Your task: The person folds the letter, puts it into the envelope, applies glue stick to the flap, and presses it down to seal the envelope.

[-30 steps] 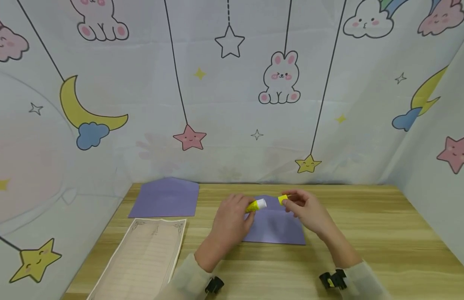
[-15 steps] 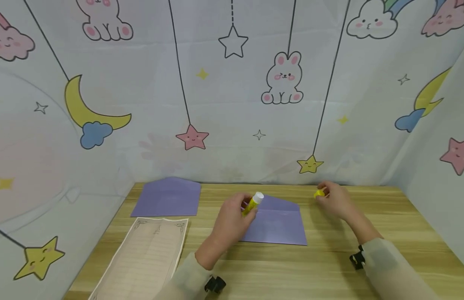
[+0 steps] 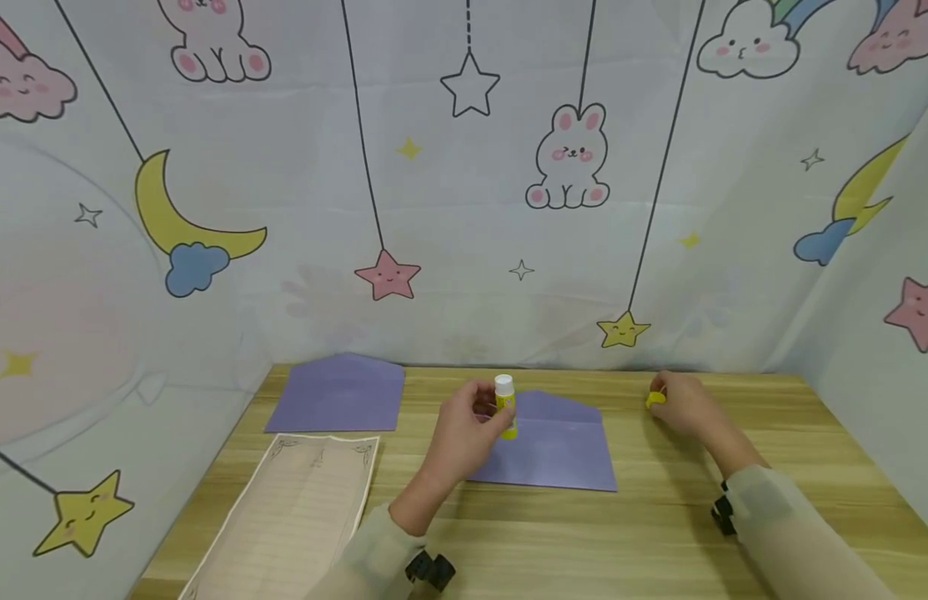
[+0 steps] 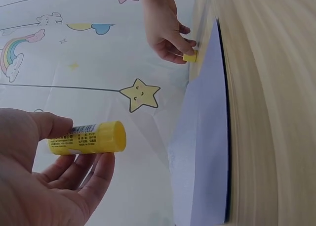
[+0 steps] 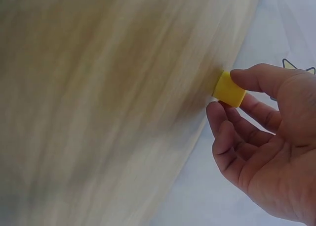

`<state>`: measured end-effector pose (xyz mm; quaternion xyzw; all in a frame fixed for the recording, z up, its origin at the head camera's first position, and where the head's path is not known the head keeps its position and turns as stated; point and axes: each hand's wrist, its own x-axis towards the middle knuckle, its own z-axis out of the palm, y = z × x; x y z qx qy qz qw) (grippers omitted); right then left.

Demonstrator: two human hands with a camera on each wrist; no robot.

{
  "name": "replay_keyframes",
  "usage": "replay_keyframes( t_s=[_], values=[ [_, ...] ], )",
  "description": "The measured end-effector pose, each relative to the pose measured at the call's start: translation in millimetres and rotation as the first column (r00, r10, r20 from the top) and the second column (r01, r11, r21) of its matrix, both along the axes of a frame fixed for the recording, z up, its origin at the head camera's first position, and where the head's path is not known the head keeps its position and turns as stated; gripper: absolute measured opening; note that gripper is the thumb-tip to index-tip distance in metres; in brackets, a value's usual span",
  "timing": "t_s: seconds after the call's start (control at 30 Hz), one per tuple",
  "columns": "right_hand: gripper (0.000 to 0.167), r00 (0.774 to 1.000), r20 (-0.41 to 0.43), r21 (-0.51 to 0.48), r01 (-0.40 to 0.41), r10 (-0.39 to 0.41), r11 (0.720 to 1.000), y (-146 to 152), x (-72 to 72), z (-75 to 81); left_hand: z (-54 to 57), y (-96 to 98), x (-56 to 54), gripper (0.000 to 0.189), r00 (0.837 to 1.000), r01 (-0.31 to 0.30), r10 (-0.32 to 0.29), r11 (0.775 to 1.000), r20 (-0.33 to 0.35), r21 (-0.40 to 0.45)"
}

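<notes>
My left hand (image 3: 466,429) grips a yellow glue stick (image 3: 506,406) with its white top pointing up, above a purple envelope (image 3: 557,454) whose flap is unfolded toward the back. In the left wrist view the printed yellow barrel of the glue stick (image 4: 94,138) lies between thumb and fingers. Over at the back right, my right hand (image 3: 683,404) pinches a small yellow cap (image 3: 655,400) between thumb and fingers. The right wrist view shows the cap (image 5: 229,89) right at the wooden tabletop (image 5: 123,102).
A second purple envelope (image 3: 339,396) lies at the back left. In front of it is a sheet of lined letter paper (image 3: 291,500) with a decorated border. A patterned curtain (image 3: 464,208) rises directly behind the table's back edge.
My right hand has carried the cap away from the glue stick, rightward and down to the table. The left hand has turned the glue stick from tilted to nearly upright.
</notes>
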<state>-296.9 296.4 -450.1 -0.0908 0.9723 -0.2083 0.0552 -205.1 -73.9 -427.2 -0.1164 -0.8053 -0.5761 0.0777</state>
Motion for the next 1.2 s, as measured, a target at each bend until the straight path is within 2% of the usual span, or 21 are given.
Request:
replay_keyframes(
  t_s=[0.13, 0.23, 0.4, 0.5, 0.6, 0.73, 0.87, 1.03, 1.2],
  values=[
    [0.045, 1.000, 0.013, -0.006, 0.002, -0.002, 1.000, 0.5, -1.0, -1.7, 0.3, -1.4, -0.5, 0.035, 0.999, 0.002, -0.005, 0.998, 0.048, 0.060],
    [0.059, 1.000, 0.001, -0.023, 0.019, -0.019, 1.000, -2.0, 1.1, 0.1, 0.3, -2.0, -1.3, 0.039, 0.996, -0.002, -0.010, 0.991, 0.093, 0.136],
    [0.066, 0.999, -0.037, -0.115, 0.026, -0.030, 0.993, -21.1, 14.9, 17.1, -1.3, -0.8, -4.6, 0.039, 0.987, -0.025, -0.017, 0.965, 0.159, 0.262],
    [0.063, 0.998, -0.056, -0.192, 0.007, -0.019, 0.981, -42.7, 26.8, 30.5, -1.2, 0.2, -5.9, 0.035, 0.985, -0.046, -0.009, 0.951, 0.175, 0.307],
    [0.056, 0.995, -0.104, -0.271, -0.037, 0.009, 0.962, -66.8, 39.7, 36.5, -0.7, 1.3, -6.4, 0.033, 0.983, -0.053, -0.017, 0.929, 0.185, 0.367],
    [0.045, 0.973, -0.215, -0.343, -0.159, 0.087, 0.926, -99.9, 58.3, 33.5, -2.7, 2.0, -8.5, 0.034, 0.975, -0.073, -0.033, 0.887, 0.219, 0.457],
    [0.041, 0.947, -0.289, -0.396, -0.250, 0.139, 0.884, -132.2, 74.5, 27.4, -4.8, 1.6, -9.1, 0.037, 0.968, -0.077, -0.062, 0.852, 0.245, 0.518],
    [0.039, 0.924, -0.360, -0.432, -0.288, 0.129, 0.855, -161.9, 85.4, 20.6, -4.9, 1.6, -7.4, 0.034, 0.956, -0.063, -0.117, 0.814, 0.268, 0.577],
    [0.037, 0.923, -0.373, -0.458, -0.269, 0.092, 0.847, -176.2, 89.7, 15.0, -4.5, 3.8, -5.1, 0.035, 0.945, -0.059, -0.152, 0.792, 0.290, 0.608]
  ],
)
